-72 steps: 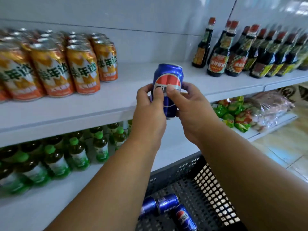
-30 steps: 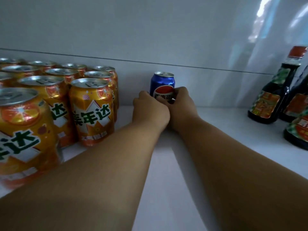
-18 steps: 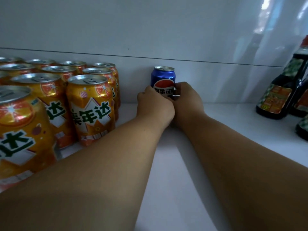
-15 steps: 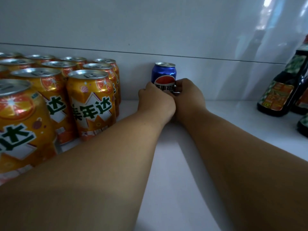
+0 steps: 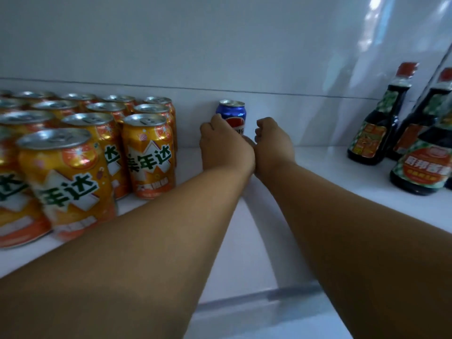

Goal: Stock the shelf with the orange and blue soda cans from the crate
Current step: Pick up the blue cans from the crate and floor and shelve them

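Note:
A blue soda can [image 5: 232, 110] stands upright at the back of the white shelf [image 5: 247, 243], against the rear panel. My left hand [image 5: 225, 148] covers the can's lower left side with its fingers curled on it. My right hand [image 5: 272, 143] sits just right of the can with a small gap between them, its fingers curled in and holding nothing. Several orange soda cans [image 5: 149, 152] stand in rows on the left of the same shelf. The crate is out of view.
Dark sauce bottles [image 5: 374, 133] with red caps stand on the right side of the shelf. A bare strip of shelf runs between the orange cans and the bottles. The shelf's front edge [image 5: 244, 302] lies under my forearms.
Both hands carried the blue can from the shelf's front to the back and set it down. In the last half second my right hand came off the can and shifted right.

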The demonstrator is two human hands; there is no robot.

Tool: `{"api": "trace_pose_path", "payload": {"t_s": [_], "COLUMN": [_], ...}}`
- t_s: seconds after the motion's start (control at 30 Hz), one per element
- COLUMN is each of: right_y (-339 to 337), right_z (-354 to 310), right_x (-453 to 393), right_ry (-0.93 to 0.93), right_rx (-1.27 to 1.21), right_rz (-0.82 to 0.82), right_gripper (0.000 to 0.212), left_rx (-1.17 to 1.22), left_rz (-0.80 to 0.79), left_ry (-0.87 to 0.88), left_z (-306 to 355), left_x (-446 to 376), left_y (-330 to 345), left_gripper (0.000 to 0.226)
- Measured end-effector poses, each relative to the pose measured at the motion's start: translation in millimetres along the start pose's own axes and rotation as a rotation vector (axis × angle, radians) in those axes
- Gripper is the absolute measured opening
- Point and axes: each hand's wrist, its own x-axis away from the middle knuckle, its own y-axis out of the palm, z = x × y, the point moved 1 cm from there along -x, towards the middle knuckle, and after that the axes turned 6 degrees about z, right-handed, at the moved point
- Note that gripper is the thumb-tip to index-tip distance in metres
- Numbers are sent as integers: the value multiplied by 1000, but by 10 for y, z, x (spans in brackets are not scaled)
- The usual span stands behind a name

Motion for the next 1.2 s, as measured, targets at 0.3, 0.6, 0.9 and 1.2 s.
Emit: {"api": "trace_pose_path", "payload": {"t_s": [0.3,0.6,0.9,1.2], "right_y": [-1229,-1789,-1696,-1205], "right_z": [-561,-220,524,1435], "right_x": [1540,3725,4697,4819], "right_ry": [-68,84,310,481], "right_rx": [-235,-368,-230,58], "right_rz": [269,297,171,-84], "right_gripper": [31,29,27,35], "left_rx": [158,299,203,-72], "left_rz": [25,-96,-359,-629], "left_ry": [419,460,403,210], "left_z": [473,-80,-789,-1628], "left_x": [1176,3201,4099,4268], "left_y": [-1162,-1886,-1766,-1115], "left_gripper": [29,20,19,18]}}
